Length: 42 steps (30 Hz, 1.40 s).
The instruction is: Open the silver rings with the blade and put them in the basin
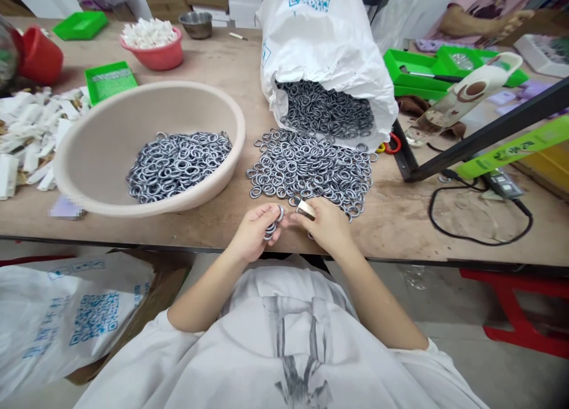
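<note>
My left hand [258, 231] is closed around several grey rings [269, 230] near the table's front edge. Close beside it, my right hand [326, 225] grips a small tool [306, 208] with a pale, flat body and a dark tip; its exact kind is not clear. The fingertips of both hands almost meet. Just beyond them spreads a loose pile of grey rings [311, 166], spilling from the mouth of a white sack [326, 47]. To the left, a large beige basin [95, 154] holds many more such rings.
White pieces [33, 136] are heaped at the far left. Behind the basin are green trays [111, 82], a pink bowl [155, 56] and a metal bowl [196, 25]. A black metal frame [484, 133], a bottle [462, 98] and a cable [480, 240] occupy the right. Another person's arm [480, 26] shows beyond.
</note>
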Each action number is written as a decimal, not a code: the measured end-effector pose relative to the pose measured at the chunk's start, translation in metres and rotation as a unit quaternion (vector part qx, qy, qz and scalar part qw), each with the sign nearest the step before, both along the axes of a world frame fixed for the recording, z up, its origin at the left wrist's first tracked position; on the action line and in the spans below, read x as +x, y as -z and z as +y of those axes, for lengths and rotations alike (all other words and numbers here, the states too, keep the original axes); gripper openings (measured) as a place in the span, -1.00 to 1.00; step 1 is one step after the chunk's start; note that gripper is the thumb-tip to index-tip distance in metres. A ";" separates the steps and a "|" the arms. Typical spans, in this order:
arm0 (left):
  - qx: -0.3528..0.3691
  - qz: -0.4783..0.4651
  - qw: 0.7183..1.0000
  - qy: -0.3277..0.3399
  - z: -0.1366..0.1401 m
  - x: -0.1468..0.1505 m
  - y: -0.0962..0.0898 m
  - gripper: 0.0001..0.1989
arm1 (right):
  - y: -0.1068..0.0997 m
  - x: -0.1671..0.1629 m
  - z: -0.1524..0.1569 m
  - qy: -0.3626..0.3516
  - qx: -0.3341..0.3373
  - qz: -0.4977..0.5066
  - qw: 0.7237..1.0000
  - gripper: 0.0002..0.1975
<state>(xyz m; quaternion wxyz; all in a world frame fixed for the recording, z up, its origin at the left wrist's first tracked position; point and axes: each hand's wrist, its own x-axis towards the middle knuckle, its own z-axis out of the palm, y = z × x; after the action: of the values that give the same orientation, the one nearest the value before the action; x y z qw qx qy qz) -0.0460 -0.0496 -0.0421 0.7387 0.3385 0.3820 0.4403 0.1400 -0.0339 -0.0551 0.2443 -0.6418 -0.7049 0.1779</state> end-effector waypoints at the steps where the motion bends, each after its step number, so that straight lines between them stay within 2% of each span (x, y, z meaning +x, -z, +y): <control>1: 0.004 0.003 1.000 -0.018 0.004 -0.003 0.000 -0.68 | 0.001 -0.002 -0.001 -0.004 -0.007 -0.047 0.999 -0.74; 3: 0.002 0.005 0.999 -0.045 0.009 -0.008 0.001 -0.64 | 0.003 -0.004 -0.002 -0.006 -0.016 -0.096 0.995 -0.81; 5: -0.012 0.007 0.998 -0.059 0.011 -0.009 0.002 -0.63 | 0.003 -0.005 0.000 0.000 -0.018 -0.079 0.997 -0.84; 6: -0.020 0.009 0.998 -0.061 0.011 -0.009 0.003 -0.64 | 0.002 -0.005 0.001 -0.001 -0.020 -0.038 0.999 -0.82; 8: -0.022 0.021 0.998 -0.060 0.009 -0.004 0.005 -0.60 | -0.002 -0.005 0.001 -0.026 -0.048 0.116 0.992 -0.70; 9: -0.013 0.033 0.997 -0.062 0.008 0.000 0.006 -0.58 | -0.004 -0.007 0.000 -0.045 -0.076 0.215 0.973 -0.64; 12: 0.044 0.078 0.994 -0.059 0.002 0.014 0.011 -0.51 | -0.009 -0.016 -0.007 -0.065 -0.168 0.451 0.874 -0.52; 13: 0.064 0.089 0.992 -0.058 0.001 0.018 0.012 -0.50 | -0.010 -0.020 -0.010 -0.054 -0.184 0.491 0.850 -0.50; 15: 0.092 0.102 0.989 -0.055 -0.002 0.023 0.014 -0.49 | -0.011 -0.028 -0.017 -0.029 -0.182 0.525 0.831 -0.50; 19: 0.068 0.061 0.996 -0.001 -0.005 0.024 0.011 -0.52 | -0.013 -0.033 -0.022 -0.037 -0.092 0.512 0.853 -0.53; 23: -0.001 -0.002 0.998 0.061 -0.006 0.019 0.003 -0.56 | -0.016 -0.025 -0.020 -0.073 -0.099 0.464 0.877 -0.51; 25: -0.016 -0.025 0.998 0.063 -0.006 0.018 -0.001 -0.57 | -0.018 -0.021 -0.019 -0.059 -0.065 0.429 0.899 -0.49; 28: -0.032 -0.052 0.997 0.052 -0.006 0.016 -0.004 -0.57 | -0.020 -0.015 -0.024 -0.069 0.032 0.307 0.949 -0.48; 30: -0.044 -0.059 0.996 0.041 -0.005 0.015 -0.004 -0.56 | -0.020 -0.012 -0.030 -0.096 0.077 0.208 0.970 -0.50; 32: -0.052 -0.060 0.996 0.034 -0.005 0.016 -0.004 -0.55 | -0.020 -0.011 -0.034 -0.119 0.102 0.146 0.977 -0.53; 36: -0.059 -0.063 0.996 0.035 -0.006 0.018 -0.003 -0.57 | -0.019 -0.010 -0.035 -0.136 0.128 0.112 0.976 -0.55; 42: -0.083 -0.070 0.993 0.036 -0.008 0.018 -0.005 -0.58 | -0.017 -0.011 -0.035 -0.125 0.100 0.107 0.981 -0.51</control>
<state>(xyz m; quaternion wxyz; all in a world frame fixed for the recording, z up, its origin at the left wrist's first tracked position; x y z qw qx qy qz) -0.0276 -0.0576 -0.0371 0.8048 0.2578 0.3522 0.4023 0.1293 -0.0689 -0.0378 0.3570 -0.4986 -0.7635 0.2027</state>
